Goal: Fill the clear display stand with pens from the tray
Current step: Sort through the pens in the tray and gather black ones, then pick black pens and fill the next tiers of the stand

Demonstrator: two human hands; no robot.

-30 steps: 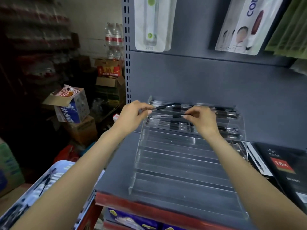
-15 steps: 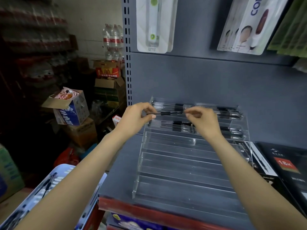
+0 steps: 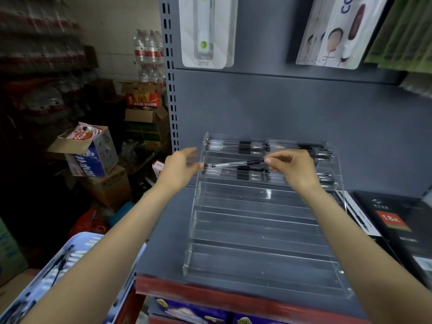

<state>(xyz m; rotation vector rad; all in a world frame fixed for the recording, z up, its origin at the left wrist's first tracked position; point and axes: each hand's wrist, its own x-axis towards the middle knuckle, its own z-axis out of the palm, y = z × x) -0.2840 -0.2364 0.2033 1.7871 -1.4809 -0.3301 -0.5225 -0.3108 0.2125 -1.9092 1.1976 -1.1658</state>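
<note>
At lower left, a pale blue tray (image 3: pixel 77 249) with black pens lying in it, partly hidden by the left forearm. Behind it, stacked cardboard cartons; one open blue-and-white carton (image 3: pixel 93 155) with writing too blurred to read, and a red box (image 3: pixel 143 99) printed with a yellow arch-shaped "M" logo. Above these, shrink-wrapped water bottles (image 3: pixel 147 50) with red labels. On the grey back panel, a hanging blister pack (image 3: pixel 207 31) marked "NO 779" along its lower edge. Left hand (image 3: pixel 180 169): raised at the stand's left edge, fingers spread and loosely extended, fingertips at the left tip of a single pen (image 3: pixel 233 163); whether they pinch it or merely touch it cannot be told. The pen lies nearly level, slightly higher at its right end, held above the second tier from the top. Clear display stand (image 3: pixel 264 232): stepped acrylic, on the grey shelf; pens fill the top two tiers, the lower tiers hold none. Right hand (image 3: pixel 292 168): fingers curled, thumb and forefinger pinching the pen's dark right end. Upper right, a white hanging card (image 3: pixel 336 31) with letters "CO" visible, cut off by the frame. Lower right, a black box (image 3: pixel 402 228) bearing a red label "18K".
</note>
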